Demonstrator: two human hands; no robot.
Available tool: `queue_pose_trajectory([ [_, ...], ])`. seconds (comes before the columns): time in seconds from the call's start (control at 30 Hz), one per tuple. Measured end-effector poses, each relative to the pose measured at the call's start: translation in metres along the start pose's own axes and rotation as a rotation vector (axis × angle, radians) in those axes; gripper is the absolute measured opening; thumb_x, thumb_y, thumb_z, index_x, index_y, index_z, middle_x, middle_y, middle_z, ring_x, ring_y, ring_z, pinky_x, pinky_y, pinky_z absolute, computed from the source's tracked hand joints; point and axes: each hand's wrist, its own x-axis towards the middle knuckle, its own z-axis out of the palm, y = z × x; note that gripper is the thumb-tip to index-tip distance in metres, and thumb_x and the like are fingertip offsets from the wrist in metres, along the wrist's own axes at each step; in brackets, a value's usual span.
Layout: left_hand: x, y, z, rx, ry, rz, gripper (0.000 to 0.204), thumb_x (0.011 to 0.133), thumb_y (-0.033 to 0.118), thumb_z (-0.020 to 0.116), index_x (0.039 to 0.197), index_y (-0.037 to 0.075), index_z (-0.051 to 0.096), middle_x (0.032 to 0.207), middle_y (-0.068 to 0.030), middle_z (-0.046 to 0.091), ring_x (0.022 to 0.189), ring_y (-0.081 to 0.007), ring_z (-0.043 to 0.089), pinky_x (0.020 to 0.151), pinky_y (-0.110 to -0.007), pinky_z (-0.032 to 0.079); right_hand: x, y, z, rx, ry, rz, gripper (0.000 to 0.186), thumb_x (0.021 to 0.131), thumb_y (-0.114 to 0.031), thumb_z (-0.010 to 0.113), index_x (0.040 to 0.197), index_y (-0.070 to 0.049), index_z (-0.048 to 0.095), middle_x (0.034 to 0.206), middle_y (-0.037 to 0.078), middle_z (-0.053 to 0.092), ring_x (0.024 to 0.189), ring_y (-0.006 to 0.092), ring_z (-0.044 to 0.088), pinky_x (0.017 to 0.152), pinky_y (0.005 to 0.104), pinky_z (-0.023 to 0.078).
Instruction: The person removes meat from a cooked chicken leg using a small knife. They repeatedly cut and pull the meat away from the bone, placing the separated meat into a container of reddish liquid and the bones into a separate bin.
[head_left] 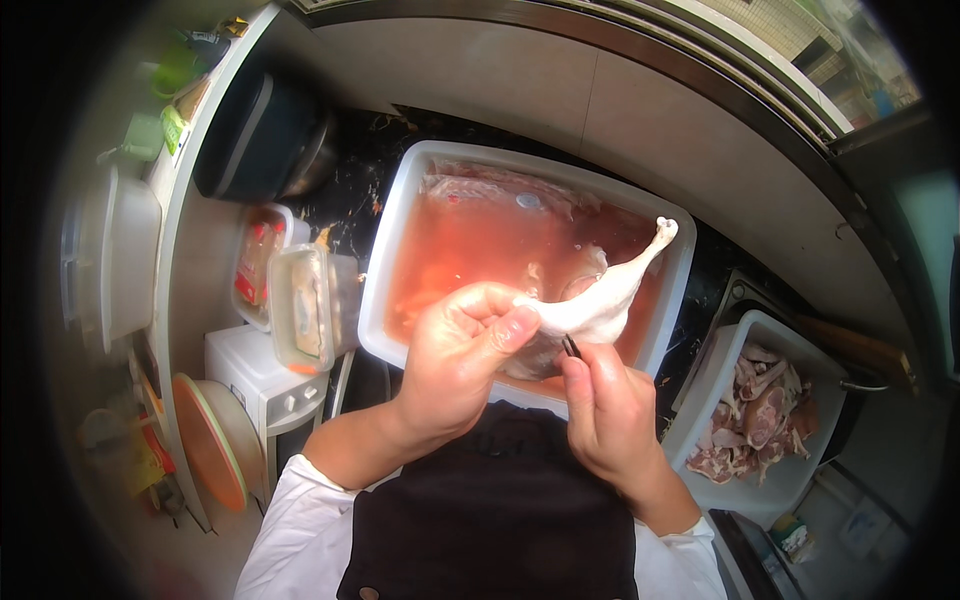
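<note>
My left hand [460, 355] is closed on the pale end of a raw poultry leg [615, 295], whose bony tip points up to the right. Just below the meat, my right hand [610, 410] pinches a small dark metal tool [572, 346], which looks like tweezers, with its tip at the skin. Both hands are over the near part of a large white tub [400, 205] of reddish liquid [460, 250], in which more pale pieces lie partly submerged, some hidden behind the leg.
A white tub [820, 355] of raw meat pieces stands right. Small plastic containers [300, 300], a white appliance [240, 355], a dark box [250, 130] and a crowded shelf [150, 230] are left. The wall [650, 120] and window edge [760, 60] run behind the black counter [355, 150].
</note>
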Motion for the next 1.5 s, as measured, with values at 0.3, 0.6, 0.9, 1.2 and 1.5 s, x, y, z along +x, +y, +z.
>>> queue_pose_trajectory([
  [0.3, -0.002, 0.001, -0.001, 0.011, -0.022, -0.004, 0.012, 0.101, 0.007, 0.060, 0.106, -0.002, 0.065, 0.102, -0.0102, 0.072, 0.093, -0.0127, 0.068, 0.086, -0.028, 0.055, -0.001, 0.001, 0.001, -0.030, 0.010, -0.023, 0.006, 0.093, 0.001, 0.064, 0.098, 0.003, 0.060, 0.069, 0.016, 0.059, 0.057, 0.0331, 0.061, 0.052, 0.0385, 0.047],
  [0.6, -0.004, 0.005, 0.007, -0.012, 0.019, -0.028, 0.010, 0.097, 0.007, 0.065, 0.102, -0.001, 0.065, 0.097, -0.0081, 0.069, 0.088, -0.0126, 0.061, 0.083, -0.028, 0.048, -0.002, 0.003, 0.001, -0.012, 0.021, -0.016, 0.006, 0.093, 0.002, 0.064, 0.097, 0.003, 0.060, 0.066, 0.015, 0.058, 0.055, 0.0329, 0.060, 0.052, 0.0389, 0.046],
  [0.9, -0.004, 0.001, 0.002, 0.005, 0.007, -0.007, 0.010, 0.100, 0.005, 0.060, 0.106, -0.002, 0.065, 0.101, -0.0107, 0.073, 0.091, -0.0122, 0.068, 0.084, -0.027, 0.055, -0.002, 0.002, -0.001, -0.007, -0.003, -0.023, 0.007, 0.094, -0.001, 0.065, 0.097, 0.003, 0.061, 0.068, 0.015, 0.060, 0.056, 0.0328, 0.061, 0.052, 0.0381, 0.048],
  [1.2, -0.004, 0.001, 0.000, 0.032, -0.026, 0.013, 0.010, 0.100, 0.005, 0.061, 0.106, -0.003, 0.064, 0.100, -0.0111, 0.073, 0.090, -0.0126, 0.069, 0.083, -0.027, 0.056, -0.003, 0.005, 0.000, -0.008, 0.026, -0.046, 0.006, 0.093, 0.001, 0.065, 0.096, 0.003, 0.061, 0.069, 0.016, 0.061, 0.057, 0.0329, 0.062, 0.052, 0.0385, 0.048],
  [1.5, -0.005, 0.006, 0.009, 0.013, 0.021, -0.021, 0.009, 0.097, 0.007, 0.066, 0.102, -0.001, 0.065, 0.094, -0.0066, 0.067, 0.086, -0.0112, 0.060, 0.082, -0.026, 0.047, -0.003, 0.004, 0.000, -0.031, 0.019, -0.027, 0.008, 0.092, 0.000, 0.066, 0.097, 0.003, 0.061, 0.067, 0.015, 0.060, 0.055, 0.0323, 0.062, 0.052, 0.0387, 0.048],
])
